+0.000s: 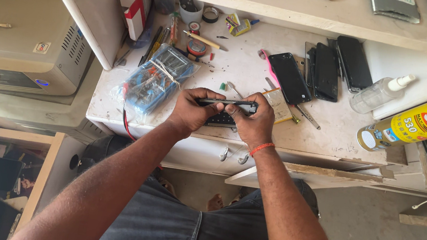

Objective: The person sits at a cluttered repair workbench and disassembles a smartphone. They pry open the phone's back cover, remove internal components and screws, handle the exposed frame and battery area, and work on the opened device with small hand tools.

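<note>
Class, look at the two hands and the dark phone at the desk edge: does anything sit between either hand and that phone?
Nothing visible does. The left hand and right hand both already grip the dark phone directly.

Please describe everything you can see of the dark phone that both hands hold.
The dark phone is a slim, black, glossy slab, held edge-up and level over the front of the white workbench. The left hand grips its left end and the right hand its right end, fingers curled over the top edge. A black piece shows just below it, mostly hidden.
</note>
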{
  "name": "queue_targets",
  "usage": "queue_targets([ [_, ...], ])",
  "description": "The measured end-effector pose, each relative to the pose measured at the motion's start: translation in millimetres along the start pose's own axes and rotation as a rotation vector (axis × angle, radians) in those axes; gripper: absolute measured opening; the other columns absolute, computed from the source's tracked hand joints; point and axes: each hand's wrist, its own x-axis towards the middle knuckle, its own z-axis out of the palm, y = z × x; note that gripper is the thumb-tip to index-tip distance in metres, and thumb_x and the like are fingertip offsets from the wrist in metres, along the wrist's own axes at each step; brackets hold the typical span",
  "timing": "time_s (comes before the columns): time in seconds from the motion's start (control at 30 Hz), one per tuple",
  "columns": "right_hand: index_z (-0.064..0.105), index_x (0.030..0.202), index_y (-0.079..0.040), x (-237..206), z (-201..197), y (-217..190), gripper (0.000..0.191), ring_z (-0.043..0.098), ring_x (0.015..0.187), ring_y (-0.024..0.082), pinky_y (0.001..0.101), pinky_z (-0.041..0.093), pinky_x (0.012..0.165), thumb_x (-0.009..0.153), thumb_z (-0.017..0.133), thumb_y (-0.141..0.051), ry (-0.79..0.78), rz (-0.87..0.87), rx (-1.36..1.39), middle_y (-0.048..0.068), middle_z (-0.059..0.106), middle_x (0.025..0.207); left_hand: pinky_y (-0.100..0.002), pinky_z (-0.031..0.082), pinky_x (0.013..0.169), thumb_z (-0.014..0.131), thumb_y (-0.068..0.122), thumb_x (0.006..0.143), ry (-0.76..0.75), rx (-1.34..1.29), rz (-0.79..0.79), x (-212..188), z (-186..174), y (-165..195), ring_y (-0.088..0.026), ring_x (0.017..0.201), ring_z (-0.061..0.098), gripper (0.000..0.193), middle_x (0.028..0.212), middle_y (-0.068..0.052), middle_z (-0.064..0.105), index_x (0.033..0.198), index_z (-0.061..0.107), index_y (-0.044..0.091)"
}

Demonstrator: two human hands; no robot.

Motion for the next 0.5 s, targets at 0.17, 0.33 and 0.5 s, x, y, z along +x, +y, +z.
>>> queue_targets([
  [0.17, 0.060, 0.083, -0.006, -3.3, 2.3, -0.6, 0.046, 0.064, 0.067, 0.010, 0.0298, 0.053, 0.063, 0.072, 0.097, -0.031, 0.056, -0.014, 0.021, 0.002, 0.070, 0.071, -0.025, 0.055, 0.073, 0.084, 0.007, 0.084, 0.035, 0.023, 0.049, -0.3, 3.1, -3.8, -0.007, 0.080, 0.066, 0.017, 0.090, -0.004, 0.077, 0.098, 0.078, 0.001],
  [0.33, 0.060, 0.083, -0.006, -5.8, 5.6, -3.3, 0.045, 0.062, 0.067, 0.009, 0.0291, 0.054, 0.063, 0.071, 0.097, -0.029, 0.089, 0.003, 0.044, 0.003, 0.069, 0.072, -0.024, 0.056, 0.074, 0.085, 0.008, 0.083, 0.087, 0.085, 0.089, -0.2, 5.4, -6.0, -0.007, 0.079, 0.067, 0.017, 0.090, -0.004, 0.078, 0.096, 0.078, 0.001],
  [0.5, 0.062, 0.084, -0.005, -6.6, 0.1, -3.3, 0.041, 0.062, 0.072, 0.007, 0.0268, 0.054, 0.066, 0.073, 0.096, -0.025, 0.071, -0.024, 0.024, 0.002, 0.070, 0.075, -0.024, 0.055, 0.075, 0.085, 0.009, 0.082, 0.075, 0.131, 0.102, -2.0, 5.3, -2.8, -0.006, 0.081, 0.067, 0.016, 0.090, -0.003, 0.078, 0.095, 0.078, 0.002],
])
